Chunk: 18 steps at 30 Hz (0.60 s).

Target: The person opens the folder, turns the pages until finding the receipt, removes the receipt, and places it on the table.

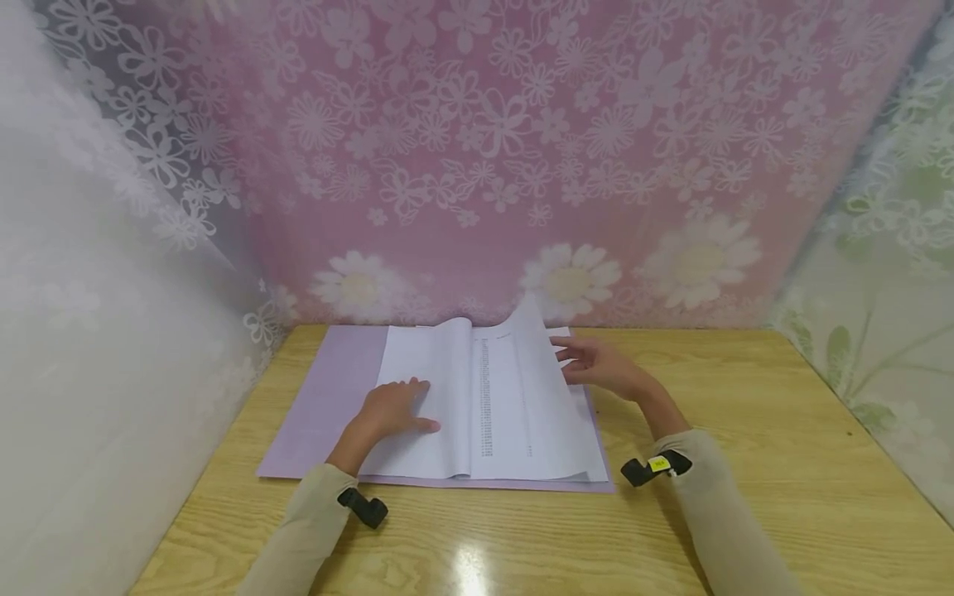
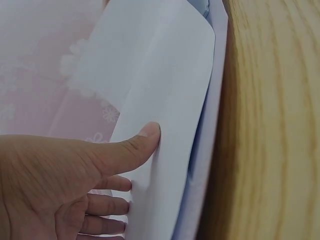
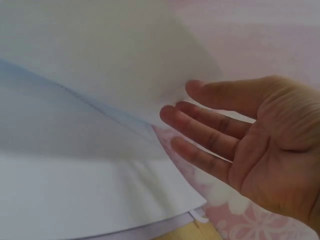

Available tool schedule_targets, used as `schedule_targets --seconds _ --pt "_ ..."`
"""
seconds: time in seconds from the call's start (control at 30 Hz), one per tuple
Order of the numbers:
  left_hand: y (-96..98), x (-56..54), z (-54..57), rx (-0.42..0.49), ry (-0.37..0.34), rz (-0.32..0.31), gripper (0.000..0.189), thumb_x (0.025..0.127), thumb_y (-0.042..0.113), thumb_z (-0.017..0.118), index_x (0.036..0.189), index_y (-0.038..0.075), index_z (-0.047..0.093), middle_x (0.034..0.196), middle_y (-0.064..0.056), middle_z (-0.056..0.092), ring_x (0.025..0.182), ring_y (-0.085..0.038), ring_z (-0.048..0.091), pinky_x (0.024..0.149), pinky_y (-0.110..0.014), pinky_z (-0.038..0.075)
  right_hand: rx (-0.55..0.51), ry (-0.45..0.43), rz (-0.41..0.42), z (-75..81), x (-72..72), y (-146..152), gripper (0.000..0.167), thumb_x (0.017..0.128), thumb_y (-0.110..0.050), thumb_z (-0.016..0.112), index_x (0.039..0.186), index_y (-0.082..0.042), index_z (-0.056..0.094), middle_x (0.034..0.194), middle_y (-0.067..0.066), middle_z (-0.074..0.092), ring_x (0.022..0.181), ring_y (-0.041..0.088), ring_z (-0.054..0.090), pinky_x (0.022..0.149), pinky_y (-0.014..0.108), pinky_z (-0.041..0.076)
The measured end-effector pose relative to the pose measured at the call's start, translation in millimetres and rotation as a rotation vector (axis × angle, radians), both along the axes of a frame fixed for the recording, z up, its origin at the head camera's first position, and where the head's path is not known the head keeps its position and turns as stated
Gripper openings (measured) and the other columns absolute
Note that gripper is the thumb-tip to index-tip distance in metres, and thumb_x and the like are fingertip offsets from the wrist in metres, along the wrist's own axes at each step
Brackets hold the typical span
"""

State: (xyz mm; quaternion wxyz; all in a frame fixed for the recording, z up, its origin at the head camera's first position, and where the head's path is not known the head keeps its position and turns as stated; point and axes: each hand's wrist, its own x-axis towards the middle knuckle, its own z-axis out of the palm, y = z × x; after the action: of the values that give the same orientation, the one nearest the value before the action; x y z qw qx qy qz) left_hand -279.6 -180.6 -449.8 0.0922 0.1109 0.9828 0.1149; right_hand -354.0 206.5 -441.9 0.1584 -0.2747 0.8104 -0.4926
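An open booklet of white pages (image 1: 447, 414) with a lilac cover (image 1: 335, 372) lies on the table. My left hand (image 1: 391, 410) rests on the left-side pages, its thumb (image 2: 150, 132) extended on the paper near the curved fold. On the right, a sheet with columns of small print (image 1: 514, 397) stands lifted, its top corner raised. My right hand (image 1: 599, 368) is at the outer edge of this sheet. In the right wrist view, its thumb and fairly straight fingers (image 3: 200, 132) lie against the raised paper (image 3: 110, 60).
The wood-grain table (image 1: 745, 430) extends on both sides of the booklet and in front of it. A pink flowered curtain (image 1: 484, 207) hangs right behind the booklet, with pale curtains at left and right (image 1: 894, 331).
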Motion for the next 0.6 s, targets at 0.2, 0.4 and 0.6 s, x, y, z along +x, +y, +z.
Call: schedule_targets --seconds 0.2,0.4,0.6 --pt "-0.2 -1.7 -3.1 0.009 -0.005 0.008 0.084 0.085 0.054 0.077 0.151 0.01 0.05 0.154 -0.02 0.05 0.14 -0.043 0.05 0.112 -0.059 0.043 -0.002 0.029 0.093 2.2 7.2 -16 0.078 0.091 -0.008 0.076 0.159 -0.011 0.036 0.15 0.026 0.051 0.125 0.039 0.063 0.101 0.041 0.056" --pt "-2.6 -1.9 -2.8 0.034 -0.016 -0.009 0.083 0.086 0.052 0.077 0.151 0.008 0.049 0.154 -0.021 0.049 0.141 -0.044 0.048 0.113 -0.059 0.042 0.073 0.075 0.157 2.1 13.4 -30 0.086 0.089 -0.013 0.079 0.161 -0.017 0.032 0.162 0.016 0.038 0.135 0.038 0.056 0.111 0.056 0.046" --pt "-7.1 -2.9 -0.6 0.054 -0.039 -0.014 0.082 0.088 0.05 0.076 0.151 0.006 0.048 0.156 -0.023 0.046 0.142 -0.044 0.046 0.114 -0.059 0.041 0.112 0.086 0.168 1.1 17.9 -38 0.092 0.086 -0.022 0.084 0.161 -0.026 0.031 0.168 0.005 0.029 0.137 0.037 0.054 0.114 0.058 0.043"
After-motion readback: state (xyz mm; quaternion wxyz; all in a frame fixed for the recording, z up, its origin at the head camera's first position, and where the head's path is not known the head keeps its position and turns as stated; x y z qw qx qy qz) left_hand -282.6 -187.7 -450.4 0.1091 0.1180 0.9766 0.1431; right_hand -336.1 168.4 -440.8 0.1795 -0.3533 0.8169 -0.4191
